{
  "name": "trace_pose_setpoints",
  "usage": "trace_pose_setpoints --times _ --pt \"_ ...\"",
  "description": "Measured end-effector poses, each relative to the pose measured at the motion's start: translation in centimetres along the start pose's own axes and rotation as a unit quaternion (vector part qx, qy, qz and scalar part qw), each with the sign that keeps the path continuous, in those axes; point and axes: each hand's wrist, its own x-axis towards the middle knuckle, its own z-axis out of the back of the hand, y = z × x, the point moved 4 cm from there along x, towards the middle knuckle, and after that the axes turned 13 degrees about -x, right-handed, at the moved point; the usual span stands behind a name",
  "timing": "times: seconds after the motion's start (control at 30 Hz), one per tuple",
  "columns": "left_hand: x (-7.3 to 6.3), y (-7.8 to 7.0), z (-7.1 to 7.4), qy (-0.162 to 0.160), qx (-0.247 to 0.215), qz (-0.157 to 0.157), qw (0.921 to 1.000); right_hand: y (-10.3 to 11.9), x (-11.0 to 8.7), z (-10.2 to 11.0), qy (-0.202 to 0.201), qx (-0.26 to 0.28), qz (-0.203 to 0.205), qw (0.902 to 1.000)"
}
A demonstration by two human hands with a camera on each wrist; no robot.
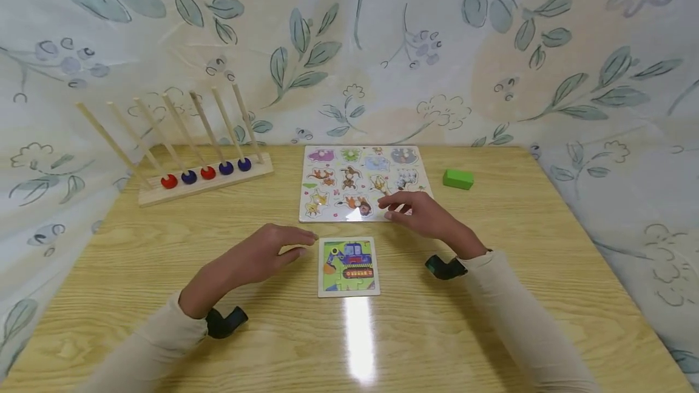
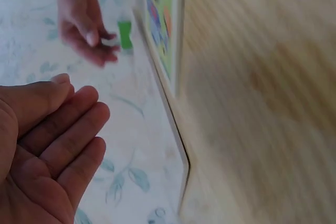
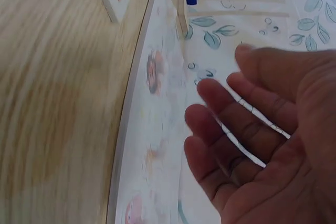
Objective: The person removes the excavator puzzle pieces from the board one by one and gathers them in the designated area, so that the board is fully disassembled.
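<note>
A small square jigsaw puzzle (image 1: 349, 267) with a blue excavator picture lies on the table in front of the person. Its pieces sit together inside a pale frame. My left hand (image 1: 262, 253) hovers at the puzzle's upper left corner, fingers relaxed and nothing in them; the left wrist view shows the bare palm (image 2: 47, 150). Over the lower right of an animal peg puzzle board (image 1: 338, 184) is my right hand (image 1: 420, 214). Its fingers are loosely bent and spread, and the palm (image 3: 262, 145) holds nothing in the right wrist view.
A wooden rack (image 1: 204, 182) with several upright dowels and red and blue beads stands at the back left. To the right of the animal board lies a green block (image 1: 458, 179). Behind the wooden table (image 1: 491, 320) hangs a floral cloth (image 1: 349, 77).
</note>
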Motion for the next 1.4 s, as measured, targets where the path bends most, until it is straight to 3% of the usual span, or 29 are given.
trace_pose_setpoints --times 0.17,0.43,0.77,1.03,1.17,1.27,1.4 --pt "0.2 -0.4 -1.7 0.048 -0.029 -0.02 0.9982 0.9 0.1 -0.5 0.009 0.013 0.025 0.9996" --pt "0.6 -0.7 -3.5 0.108 -0.022 -0.048 0.9928 2.1 0.5 -1.8 0.027 0.049 0.043 0.9975" --pt "0.9 -0.8 -5.3 0.199 -0.02 -0.002 0.9798 3.8 1.1 -3.3 0.089 0.076 0.073 0.9904" --pt "1.7 -0.5 -6.0 0.207 -0.025 -0.02 0.9778 4.8 1.6 -4.1 0.11 0.055 0.093 0.988" --pt "2.2 -0.2 -6.4 0.204 -0.001 -0.025 0.9787 5.1 2.2 -4.7 0.12 0.031 0.101 0.9872" --pt "2.1 -0.1 -6.5 0.201 0.028 -0.018 0.979 5.3 2.7 -5.5 0.132 0.006 0.107 0.9854" --pt "1.8 0.0 -6.7 0.201 0.029 -0.002 0.9791 5.6 3.1 -6.1 0.138 -0.009 0.116 0.9836"
